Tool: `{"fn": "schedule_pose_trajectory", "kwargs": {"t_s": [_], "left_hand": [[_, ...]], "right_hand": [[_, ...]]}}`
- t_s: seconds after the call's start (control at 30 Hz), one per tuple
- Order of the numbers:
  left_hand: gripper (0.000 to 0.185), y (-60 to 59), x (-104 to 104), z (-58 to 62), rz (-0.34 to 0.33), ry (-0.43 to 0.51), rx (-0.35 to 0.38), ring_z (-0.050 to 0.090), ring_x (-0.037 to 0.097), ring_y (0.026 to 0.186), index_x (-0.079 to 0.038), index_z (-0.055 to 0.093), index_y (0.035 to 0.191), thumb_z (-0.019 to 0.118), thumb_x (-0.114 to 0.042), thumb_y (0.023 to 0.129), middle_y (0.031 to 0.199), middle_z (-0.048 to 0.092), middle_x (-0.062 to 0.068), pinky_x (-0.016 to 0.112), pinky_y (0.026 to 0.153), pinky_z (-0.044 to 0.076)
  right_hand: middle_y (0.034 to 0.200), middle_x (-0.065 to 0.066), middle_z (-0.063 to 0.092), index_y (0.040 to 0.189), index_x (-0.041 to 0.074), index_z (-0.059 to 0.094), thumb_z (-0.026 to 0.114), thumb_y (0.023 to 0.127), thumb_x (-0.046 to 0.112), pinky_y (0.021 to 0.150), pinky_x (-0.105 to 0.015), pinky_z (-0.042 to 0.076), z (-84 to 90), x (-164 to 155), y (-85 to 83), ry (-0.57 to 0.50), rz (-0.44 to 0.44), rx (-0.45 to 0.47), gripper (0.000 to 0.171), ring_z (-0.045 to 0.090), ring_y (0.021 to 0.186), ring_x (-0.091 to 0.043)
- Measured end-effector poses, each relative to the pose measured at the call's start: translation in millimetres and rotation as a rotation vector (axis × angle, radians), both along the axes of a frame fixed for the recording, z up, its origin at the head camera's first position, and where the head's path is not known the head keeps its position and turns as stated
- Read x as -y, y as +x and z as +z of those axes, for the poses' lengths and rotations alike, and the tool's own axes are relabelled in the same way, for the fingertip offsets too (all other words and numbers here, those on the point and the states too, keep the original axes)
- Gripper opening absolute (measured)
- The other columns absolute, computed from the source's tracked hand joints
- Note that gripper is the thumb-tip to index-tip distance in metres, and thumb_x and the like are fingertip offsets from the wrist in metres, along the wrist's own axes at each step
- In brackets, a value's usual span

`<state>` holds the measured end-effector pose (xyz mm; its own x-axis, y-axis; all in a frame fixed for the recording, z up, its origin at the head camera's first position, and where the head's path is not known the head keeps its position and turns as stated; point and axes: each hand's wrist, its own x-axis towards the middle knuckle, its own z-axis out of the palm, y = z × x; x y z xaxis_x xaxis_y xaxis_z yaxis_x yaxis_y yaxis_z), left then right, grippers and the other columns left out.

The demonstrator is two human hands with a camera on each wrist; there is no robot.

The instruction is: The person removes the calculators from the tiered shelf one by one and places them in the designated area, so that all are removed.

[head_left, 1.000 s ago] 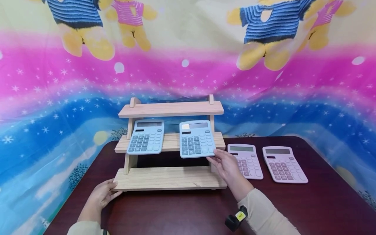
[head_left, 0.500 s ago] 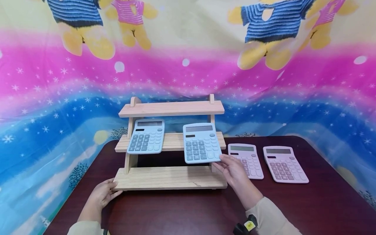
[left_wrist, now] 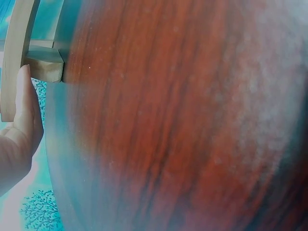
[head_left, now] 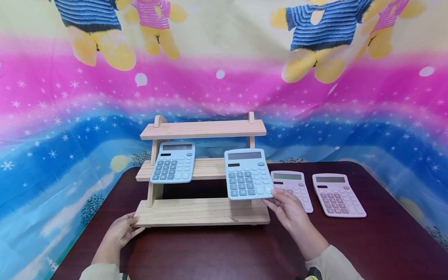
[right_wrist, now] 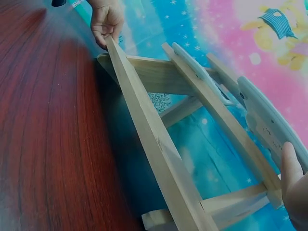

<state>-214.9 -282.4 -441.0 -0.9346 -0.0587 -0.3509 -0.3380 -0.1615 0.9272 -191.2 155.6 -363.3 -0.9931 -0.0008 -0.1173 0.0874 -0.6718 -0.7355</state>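
Observation:
My right hand (head_left: 288,210) pinches a light blue calculator (head_left: 247,174) by its lower right corner, in front of the right end of the middle shelf. In the right wrist view the thumb lies against the back of this calculator (right_wrist: 269,120). With its fingers at the left end of the bottom board, my left hand (head_left: 120,235) grips the three-step wooden rack (head_left: 203,213); the left wrist view shows the thumb under the board (left_wrist: 14,62). A second light blue calculator (head_left: 173,162) leans on the left part of the middle shelf.
Two pink calculators lie on the dark red table right of the rack: the nearer pink calculator (head_left: 292,188) is partly covered by my right hand, the farther pink calculator (head_left: 338,195) shows fully. A cartoon-printed cloth (head_left: 217,93) hangs behind and around the table (head_left: 196,252).
My right hand has moved right and toward me, carrying the blue calculator away from the middle shelf. The left hand and the rack stay where they were.

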Motion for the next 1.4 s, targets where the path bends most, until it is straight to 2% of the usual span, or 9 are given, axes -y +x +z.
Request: {"fn": "schedule_pose_trajectory", "kwargs": {"t_s": [0.13,0.27,0.43,0.77,1.07,1.4], "left_hand": [[0.055,-0.3,0,-0.6,-0.002,-0.002,0.0,0.052,0.015,0.084,0.009,-0.002,0.134,0.032,-0.004,0.093,0.131,0.01,0.036,0.033,0.077,0.047],[0.055,-0.8,1,-0.8,0.003,-0.015,0.003,0.051,0.017,0.088,0.008,-0.002,0.134,0.032,-0.005,0.093,0.132,0.01,0.036,0.032,0.078,0.047],[0.054,-0.9,0,-0.5,0.001,-0.016,0.004,0.051,0.018,0.089,0.009,-0.001,0.134,0.032,-0.004,0.093,0.132,0.01,0.036,0.033,0.078,0.047],[0.054,-2.1,1,-1.5,-0.011,-0.026,0.002,0.051,0.014,0.087,0.008,-0.001,0.134,0.031,-0.005,0.093,0.132,0.01,0.035,0.032,0.079,0.047],[0.055,-2.1,2,-0.8,-0.014,-0.031,0.001,0.051,0.015,0.089,0.007,-0.002,0.135,0.032,-0.006,0.093,0.132,0.011,0.035,0.032,0.079,0.046],[0.055,0.1,0,3.0,-0.02,-0.021,-0.004,0.052,0.012,0.085,0.009,-0.001,0.134,0.033,-0.006,0.093,0.132,0.009,0.035,0.032,0.079,0.047]], "right_hand": [[0.088,-0.008,0.062,0.074,0.004,0.063,0.04,0.086,-0.009,0.079,-0.035,0.046,-0.2,-7,6.4,-0.001,0.007,-0.032,0.03,0.059,0.083,-0.018],[0.093,-0.009,0.061,0.077,0.002,0.063,0.043,0.085,-0.01,0.081,-0.036,0.045,-0.9,-13,12.1,-0.036,0.047,-0.095,0.025,0.058,0.087,-0.019],[0.096,-0.009,0.06,0.079,0.001,0.062,0.04,0.086,-0.01,0.08,-0.036,0.045,-3.3,-21,20.8,-0.076,0.089,-0.156,0.026,0.058,0.088,-0.02],[0.099,-0.012,0.06,0.086,-0.002,0.062,0.035,0.088,-0.01,0.08,-0.035,0.046,-4.0,-36,34.6,-0.086,0.134,-0.27,0.028,0.057,0.09,-0.023],[0.099,-0.013,0.06,0.092,-0.004,0.062,0.029,0.09,-0.009,0.081,-0.035,0.045,-5.9,-49,42.8,-0.124,0.194,-0.302,0.033,0.057,0.091,-0.023],[0.101,-0.014,0.058,0.094,-0.005,0.06,0.028,0.091,-0.009,0.082,-0.036,0.044,-12.1,-58,53.4,-0.143,0.204,-0.298,0.032,0.056,0.092,-0.024]]}}
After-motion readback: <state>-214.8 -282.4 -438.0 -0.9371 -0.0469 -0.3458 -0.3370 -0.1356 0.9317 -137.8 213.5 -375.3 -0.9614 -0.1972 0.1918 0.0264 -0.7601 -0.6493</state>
